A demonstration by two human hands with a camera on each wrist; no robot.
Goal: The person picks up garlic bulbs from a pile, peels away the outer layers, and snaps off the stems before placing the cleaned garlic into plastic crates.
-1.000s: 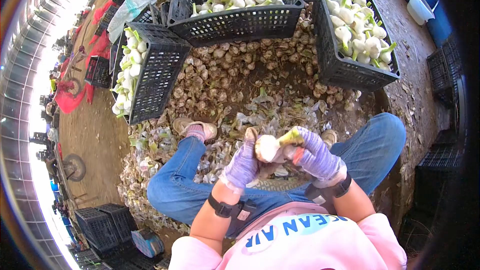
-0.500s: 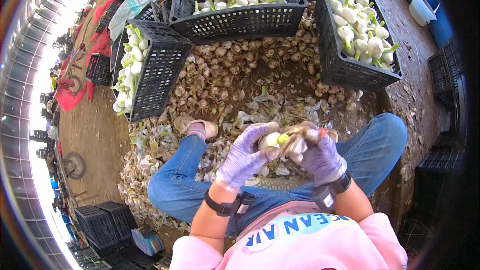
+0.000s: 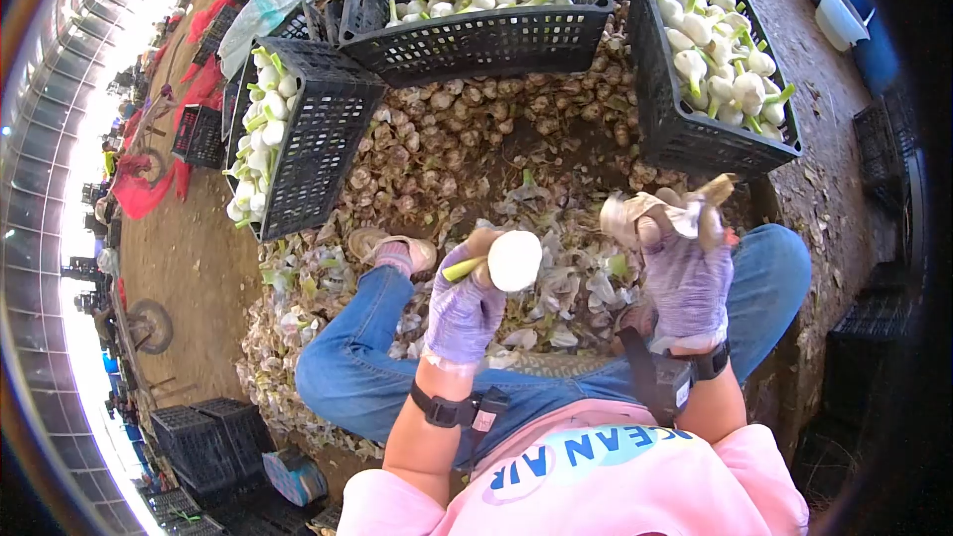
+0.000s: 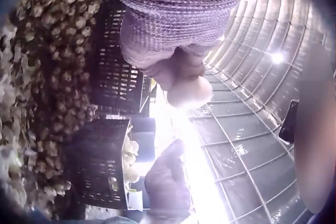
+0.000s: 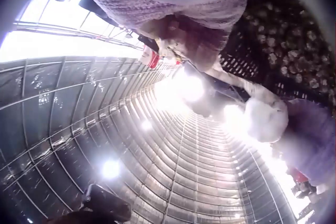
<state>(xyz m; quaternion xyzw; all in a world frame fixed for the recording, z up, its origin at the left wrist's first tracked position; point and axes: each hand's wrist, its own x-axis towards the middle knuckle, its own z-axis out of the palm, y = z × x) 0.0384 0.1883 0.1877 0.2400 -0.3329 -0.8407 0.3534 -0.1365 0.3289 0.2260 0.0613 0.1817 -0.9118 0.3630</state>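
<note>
In the head view my left hand (image 3: 463, 306), in a purple knit glove with bare fingertips, grips a peeled white garlic bulb (image 3: 514, 261). Its short green stem (image 3: 463, 269) pokes out to the left between the fingers. The left wrist view shows the bulb's pale round end (image 4: 190, 92) beyond the fingers. My right hand (image 3: 688, 288), gloved the same way, is raised apart to the right and pinches stripped papery garlic skin (image 3: 635, 213). A bit of red (image 3: 732, 237) shows at its fingers. Beneath both hands lie loose peelings (image 3: 566, 288).
Black crates of trimmed garlic stand at the left (image 3: 323, 144), the front (image 3: 476, 47) and the right (image 3: 710, 144). Unpeeled bulbs (image 3: 417, 144) cover the ground between them. My jeans-clad knees (image 3: 347, 347) flank the work. Stacked crates (image 3: 204, 447) sit at lower left.
Both hands were together around the bulb; now they are apart. The left hand has kept the bulb, now bare white, while the right hand has moved right and up with the skin.
</note>
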